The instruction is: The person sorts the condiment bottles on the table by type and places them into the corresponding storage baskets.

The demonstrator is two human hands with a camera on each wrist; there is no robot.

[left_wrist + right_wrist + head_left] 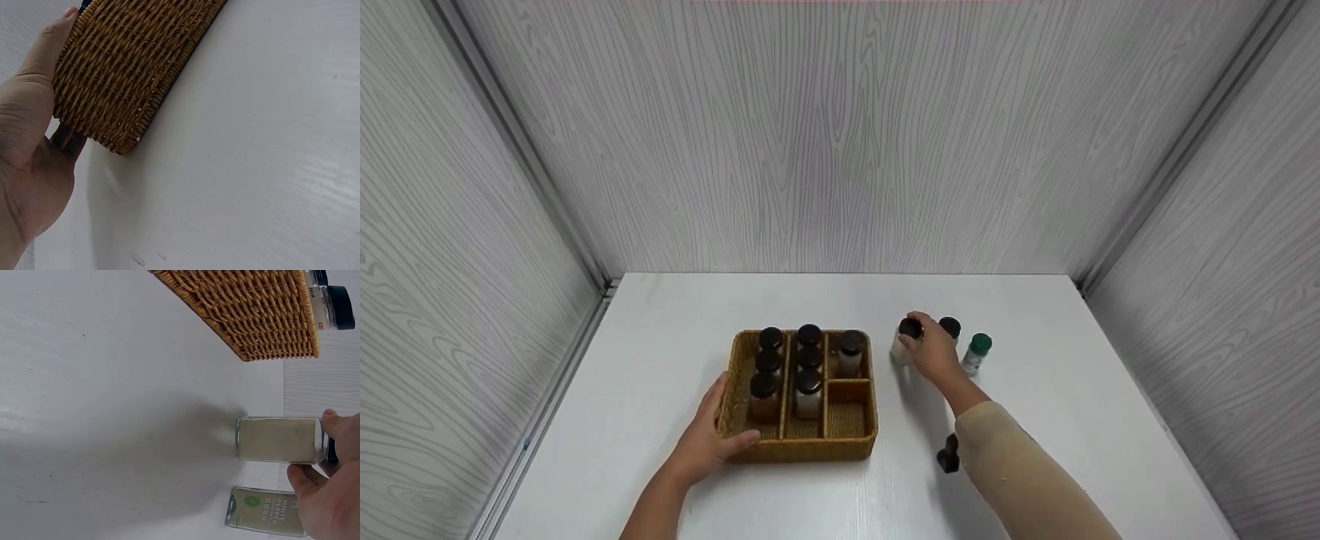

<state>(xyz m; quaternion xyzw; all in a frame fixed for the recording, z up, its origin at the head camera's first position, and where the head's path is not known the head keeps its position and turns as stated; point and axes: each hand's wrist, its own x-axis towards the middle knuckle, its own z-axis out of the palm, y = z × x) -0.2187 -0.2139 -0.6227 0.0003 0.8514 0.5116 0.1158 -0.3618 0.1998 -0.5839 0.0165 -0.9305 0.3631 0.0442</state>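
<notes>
A divided wicker basket (810,448) stands on the table with several black-capped spice jars (808,397) upright in its compartments. My left hand (706,444) grips its near left corner, thumb over the front rim and fingers along the left side. In the left wrist view, that hand (34,129) holds the woven wall. To the basket's right, my right hand (936,349) pinches a glass spice jar (278,440) of pale powder around its black cap. Beside it is a jar labelled white pepper (267,512), partly hidden by the right hand (332,478).
A small green-capped jar (978,354) stands right of the hand-held one. Near the right sleeve, a small black object (949,456) lies on the white table (600,420), its kind unclear. Grey wood-grain panels (840,150) enclose the back and sides.
</notes>
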